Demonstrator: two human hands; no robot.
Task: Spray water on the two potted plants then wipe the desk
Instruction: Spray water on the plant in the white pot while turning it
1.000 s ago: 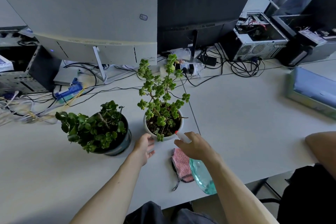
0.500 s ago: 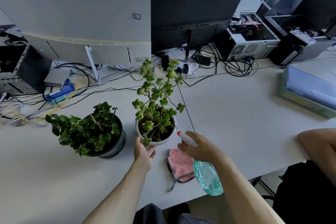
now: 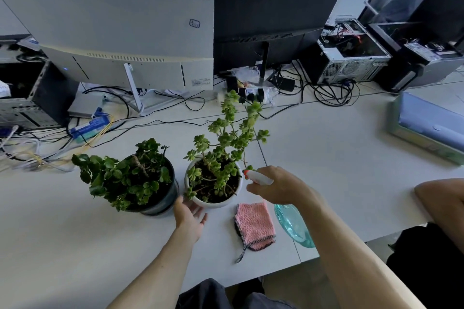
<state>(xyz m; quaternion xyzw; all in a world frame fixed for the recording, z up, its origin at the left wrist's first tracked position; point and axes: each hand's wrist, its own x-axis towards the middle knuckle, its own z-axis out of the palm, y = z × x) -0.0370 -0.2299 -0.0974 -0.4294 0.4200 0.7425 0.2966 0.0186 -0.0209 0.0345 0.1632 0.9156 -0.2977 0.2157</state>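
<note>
Two potted plants stand side by side on the white desk (image 3: 339,158): a leafy one in a dark pot (image 3: 160,204) on the left and a tall succulent in a white pot (image 3: 213,202) on the right. My left hand (image 3: 189,214) rests open against the white pot's near left side. My right hand (image 3: 278,187) grips a teal spray bottle (image 3: 293,224), its white nozzle with a red tip pointing at the succulent from the right. A pink cloth (image 3: 254,226) lies flat on the desk just in front of the white pot.
Two monitors (image 3: 125,40) stand behind the plants with tangled cables (image 3: 175,120) at their feet. Open computer cases (image 3: 351,57) sit at the back right, a pale box (image 3: 426,125) at the right edge. Another person's arm (image 3: 442,198) rests at the right. The desk's front edge is close.
The nozzle has come closer to the succulent and higher. My left hand slid down and left along the white pot, now between the two pots.
</note>
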